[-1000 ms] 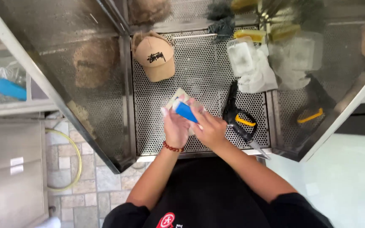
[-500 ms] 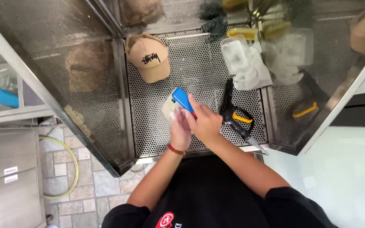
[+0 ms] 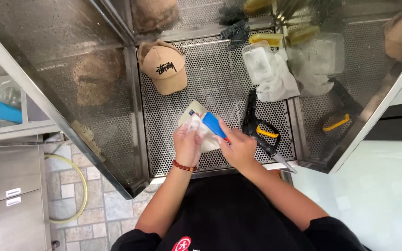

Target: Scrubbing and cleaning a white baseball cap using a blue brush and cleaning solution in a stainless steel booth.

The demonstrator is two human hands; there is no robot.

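My left hand, with a red bead bracelet at the wrist, holds a pale crumpled cloth or wipe against a small cream-coloured flat item on the perforated metal tray. My right hand grips a tool with a blue handle, its tip angled up-left onto the cloth. What kind of tool it is I cannot tell. Both hands meet over the tray's front middle.
A tan cap lies at the tray's back left. A black and yellow spray gun rests right of my hands. A clear plastic container and white cloths sit at the back right. Reflective steel walls flank the tray. A yellow hose lies on the tiled floor.
The blue-handled tool has shifted slightly in my right hand, and both hands stay together over the cream item. The view has tilted a little.
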